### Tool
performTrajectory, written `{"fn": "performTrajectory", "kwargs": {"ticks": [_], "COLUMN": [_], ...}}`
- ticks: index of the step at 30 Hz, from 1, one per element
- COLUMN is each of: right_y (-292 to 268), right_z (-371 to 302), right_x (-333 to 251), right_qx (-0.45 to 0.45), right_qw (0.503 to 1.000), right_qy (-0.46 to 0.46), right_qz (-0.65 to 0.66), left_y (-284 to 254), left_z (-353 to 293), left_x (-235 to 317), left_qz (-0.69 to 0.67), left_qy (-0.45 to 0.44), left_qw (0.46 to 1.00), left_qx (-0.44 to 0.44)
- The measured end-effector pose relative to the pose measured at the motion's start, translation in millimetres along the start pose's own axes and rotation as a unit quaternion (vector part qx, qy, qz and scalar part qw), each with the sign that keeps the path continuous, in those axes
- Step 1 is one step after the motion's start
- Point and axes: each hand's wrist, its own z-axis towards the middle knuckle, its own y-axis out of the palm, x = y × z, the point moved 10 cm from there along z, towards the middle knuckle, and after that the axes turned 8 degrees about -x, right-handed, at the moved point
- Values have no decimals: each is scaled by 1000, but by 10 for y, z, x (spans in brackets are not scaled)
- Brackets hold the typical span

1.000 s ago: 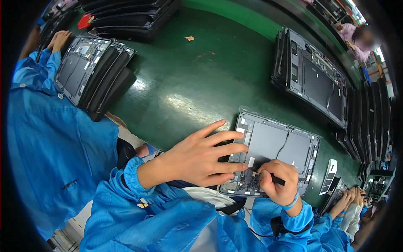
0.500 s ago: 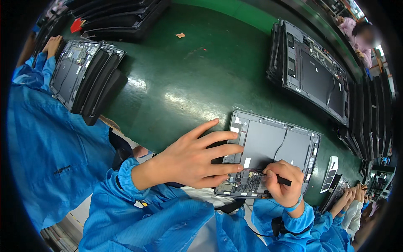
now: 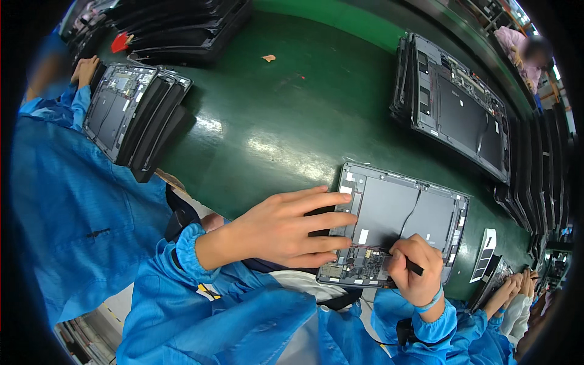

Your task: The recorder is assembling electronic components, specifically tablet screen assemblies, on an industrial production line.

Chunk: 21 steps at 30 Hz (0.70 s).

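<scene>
An opened laptop chassis lies on the green table in front of me, its flat grey battery and thin dark cable exposed. Along its near edge runs a circuit board. My left hand is open, fingers spread flat with several fingertips resting on the chassis's left border. Over the right part of the circuit board, my right hand is closed around a black stick-like tool. The tool's blunt end sticks out of the fist; its working tip is hidden by the fingers.
Opened chassis are piled at the far right, with black panels beside them. Another stack stands at left near a blue-clad person. A white card lies right of my chassis. Other people's hands work at lower right.
The whole view has shifted slightly. My left hand's uppermost finger has come down closer to the others. My right hand stays over the board with the black tool.
</scene>
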Motion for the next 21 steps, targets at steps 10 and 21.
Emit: {"fn": "performTrajectory", "kwargs": {"ticks": [10, 21], "right_y": [-352, 282], "right_z": [-1287, -1675], "right_x": [561, 668], "right_qx": [516, 645], "right_qw": [841, 725], "right_qy": [105, 114], "right_qz": [125, 213], "left_y": [-229, 499], "left_z": [72, 197], "left_x": [-39, -268], "left_qz": [-41, -240], "left_qy": [-2, -338], "left_qw": [998, 864], "left_qx": [48, -287]}}
